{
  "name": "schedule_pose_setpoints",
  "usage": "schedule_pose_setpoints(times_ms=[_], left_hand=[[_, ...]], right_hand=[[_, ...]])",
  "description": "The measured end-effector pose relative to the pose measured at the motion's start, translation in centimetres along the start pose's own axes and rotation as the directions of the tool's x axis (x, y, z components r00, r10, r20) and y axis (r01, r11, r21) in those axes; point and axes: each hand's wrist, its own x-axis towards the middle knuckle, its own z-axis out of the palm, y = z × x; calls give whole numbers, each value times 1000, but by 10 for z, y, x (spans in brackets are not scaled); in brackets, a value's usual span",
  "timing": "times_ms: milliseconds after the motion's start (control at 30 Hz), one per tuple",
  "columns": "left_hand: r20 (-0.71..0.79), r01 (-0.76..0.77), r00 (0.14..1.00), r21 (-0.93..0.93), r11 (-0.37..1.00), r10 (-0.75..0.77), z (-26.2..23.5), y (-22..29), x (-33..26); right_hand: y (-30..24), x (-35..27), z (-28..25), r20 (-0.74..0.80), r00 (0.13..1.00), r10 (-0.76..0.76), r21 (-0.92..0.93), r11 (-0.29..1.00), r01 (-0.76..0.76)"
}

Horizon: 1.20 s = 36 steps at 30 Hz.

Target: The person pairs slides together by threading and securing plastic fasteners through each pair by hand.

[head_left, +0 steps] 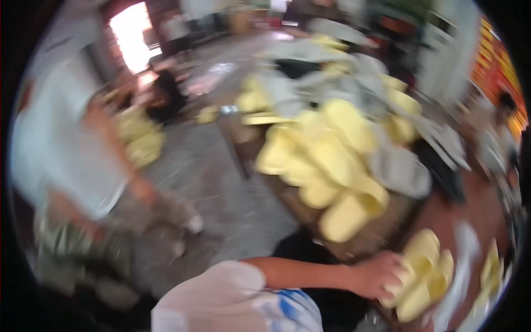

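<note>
My left hand (379,275) reaches to the right, its fingers curled over the edge of a yellow slipper (423,252). A second yellow slipper (412,301) lies right beside it, the two forming a pair at the lower right. Motion blur softens the fingertips. My right hand is out of view. Just beyond my left hand is a heap of yellow slippers (340,160), with grey slippers (401,169) mixed in and behind. Close to the pair is a strip of clear plastic (462,271), perhaps a bag.
The heap covers much of a brown table (287,193). More yellow slippers (489,271) stand at the far right. A person in a pale shirt (72,138) stands at the left, near a yellow pile (138,138) on the grey floor (221,205). Other people are in the background.
</note>
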Motion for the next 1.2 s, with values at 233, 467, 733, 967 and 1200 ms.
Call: schedule_pose_setpoints(times_ms=[233, 467, 733, 967, 1200], left_hand=[[254, 175, 939, 220, 959, -230, -32, 9, 12], [363, 225, 885, 218, 950, -293, -17, 15, 37], [243, -22, 968, 318, 948, -59, -30, 0, 101], [487, -206, 867, 157, 966, 106, 21, -69, 215], [892, -501, 452, 230, 834, 25, 76, -103, 243]], right_hand=[[-40, 24, 70, -569, 729, 381, -631, 366, -684], [-53, 9, 71, -533, 748, 395, -757, 173, -630], [46, 73, 84, -334, 868, 368, -942, -149, -300], [89, 74, 81, -338, 846, 412, -941, -133, -312], [87, 68, 75, -352, 853, 385, -932, -58, -358]])
